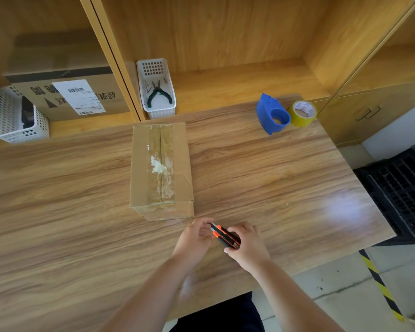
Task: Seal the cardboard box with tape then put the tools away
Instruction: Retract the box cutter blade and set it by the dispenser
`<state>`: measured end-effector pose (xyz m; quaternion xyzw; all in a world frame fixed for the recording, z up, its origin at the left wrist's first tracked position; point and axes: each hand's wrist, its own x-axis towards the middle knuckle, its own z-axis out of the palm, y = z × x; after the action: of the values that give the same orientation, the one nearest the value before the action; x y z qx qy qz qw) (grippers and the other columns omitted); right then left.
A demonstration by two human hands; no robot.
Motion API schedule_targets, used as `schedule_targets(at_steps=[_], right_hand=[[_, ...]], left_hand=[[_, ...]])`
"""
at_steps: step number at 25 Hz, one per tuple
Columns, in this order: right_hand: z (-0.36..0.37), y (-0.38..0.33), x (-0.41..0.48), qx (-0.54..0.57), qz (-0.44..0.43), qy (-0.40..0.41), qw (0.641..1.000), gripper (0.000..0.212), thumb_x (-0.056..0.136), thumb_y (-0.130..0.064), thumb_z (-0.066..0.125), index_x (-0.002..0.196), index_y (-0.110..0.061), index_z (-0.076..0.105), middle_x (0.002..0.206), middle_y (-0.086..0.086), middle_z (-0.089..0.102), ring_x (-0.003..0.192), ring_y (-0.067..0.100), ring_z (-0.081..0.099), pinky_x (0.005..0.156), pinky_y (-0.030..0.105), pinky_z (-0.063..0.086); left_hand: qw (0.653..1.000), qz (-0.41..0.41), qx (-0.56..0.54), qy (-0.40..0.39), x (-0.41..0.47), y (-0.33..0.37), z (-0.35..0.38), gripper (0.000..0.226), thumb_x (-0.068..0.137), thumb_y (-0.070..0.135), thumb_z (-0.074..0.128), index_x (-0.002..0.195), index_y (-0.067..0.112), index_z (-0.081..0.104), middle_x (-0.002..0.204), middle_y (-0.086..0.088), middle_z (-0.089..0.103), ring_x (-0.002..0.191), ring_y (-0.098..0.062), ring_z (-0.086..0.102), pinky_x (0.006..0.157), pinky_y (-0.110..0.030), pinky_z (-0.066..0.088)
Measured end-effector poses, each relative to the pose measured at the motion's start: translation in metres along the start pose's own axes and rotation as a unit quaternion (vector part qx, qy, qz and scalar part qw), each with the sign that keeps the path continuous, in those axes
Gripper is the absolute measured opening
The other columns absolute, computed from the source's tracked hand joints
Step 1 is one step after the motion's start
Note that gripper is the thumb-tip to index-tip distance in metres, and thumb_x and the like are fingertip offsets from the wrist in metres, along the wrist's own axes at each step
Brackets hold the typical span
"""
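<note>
The table (285,178) is carrying the work, with shelving (225,44) running behind it; the box (161,168) is sitting near the table's middle, flaps closed and tape lying along its top seam and over the near edge, so the sealing is looking done, though the tape is showing wrinkles and a white torn patch midway; a larger carton (65,97) is resting on the left shelf beside a basket (15,116); a second basket (157,89), standing just behind the box, is holding pliers (158,93); the dispenser (272,115) and the tape roll (302,113) are sitting touching at the far right of the table, well apart from the box; just in front of the box, both hands are meeting on the knife (224,236); the right hand (246,243) is clamping around its body, and the left hand (197,237) is pinching its far end with fingertips closed on it; whether the blade is out cannot be told, being hidden by the fingers; judged as the step in hand, the blade is being retracted before stowing; to do it well, the right hand should be gripping the body firmly while the slider is being drawn fully back, with left fingertips staying on the sides and clear of the edge, and the lock being confirmed before the knife is going to a basket.
</note>
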<state>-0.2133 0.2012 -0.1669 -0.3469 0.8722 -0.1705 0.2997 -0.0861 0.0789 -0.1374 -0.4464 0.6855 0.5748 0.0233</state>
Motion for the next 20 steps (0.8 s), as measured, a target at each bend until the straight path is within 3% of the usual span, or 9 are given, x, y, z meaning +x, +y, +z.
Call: schedule_targets(at_steps=[5,8,12,17,20], right_hand=[[0.006,0.004,-0.003,-0.064,0.002,0.028,0.998,0.041,0.078,-0.037,0.070,0.116,-0.026,0.059,0.114,-0.006,0.054,0.109,0.018,0.044,0.090,0.029,0.041],[0.004,0.001,-0.004,-0.018,0.008,0.058,0.998,0.031,0.080,-0.033,0.068,0.108,-0.022,0.061,0.107,-0.004,0.055,0.102,0.019,0.051,0.082,0.030,0.046],[-0.010,-0.007,-0.003,0.085,0.030,0.085,0.992,0.028,0.078,-0.029,0.070,0.104,-0.025,0.063,0.100,-0.008,0.053,0.081,0.014,0.062,0.060,0.026,0.044],[-0.028,-0.017,-0.001,0.159,0.033,0.117,0.980,0.027,0.074,-0.032,0.072,0.099,-0.028,0.062,0.099,-0.009,0.053,0.075,-0.001,0.058,0.062,0.025,0.051],[-0.036,-0.025,0.001,0.200,0.005,0.117,0.973,0.025,0.074,-0.031,0.073,0.096,-0.030,0.060,0.097,-0.010,0.056,0.080,-0.006,0.057,0.060,0.014,0.047]], left_hand=[[0.998,-0.043,-0.034,0.011,0.003,-0.006,0.004,0.037,0.088,0.008,0.063,0.117,0.030,0.063,0.109,0.009,0.068,0.092,-0.003,0.065,0.068,-0.012,0.046],[0.993,-0.089,-0.068,0.024,0.006,-0.005,0.010,0.034,0.088,0.007,0.060,0.115,0.027,0.064,0.106,0.003,0.071,0.092,-0.016,0.068,0.077,-0.034,0.058],[0.992,-0.084,-0.091,0.006,0.008,0.006,0.025,0.022,0.093,0.015,0.058,0.110,0.027,0.064,0.097,0.004,0.069,0.091,-0.021,0.068,0.086,-0.046,0.059],[0.980,-0.072,-0.183,0.007,0.015,0.034,0.031,0.021,0.102,0.018,0.048,0.116,0.014,0.064,0.104,-0.008,0.075,0.093,-0.022,0.074,0.086,-0.040,0.060],[0.965,-0.066,-0.255,-0.001,0.014,0.052,0.024,0.021,0.103,0.016,0.047,0.114,0.011,0.065,0.104,-0.012,0.077,0.087,-0.020,0.076,0.069,-0.028,0.063]])
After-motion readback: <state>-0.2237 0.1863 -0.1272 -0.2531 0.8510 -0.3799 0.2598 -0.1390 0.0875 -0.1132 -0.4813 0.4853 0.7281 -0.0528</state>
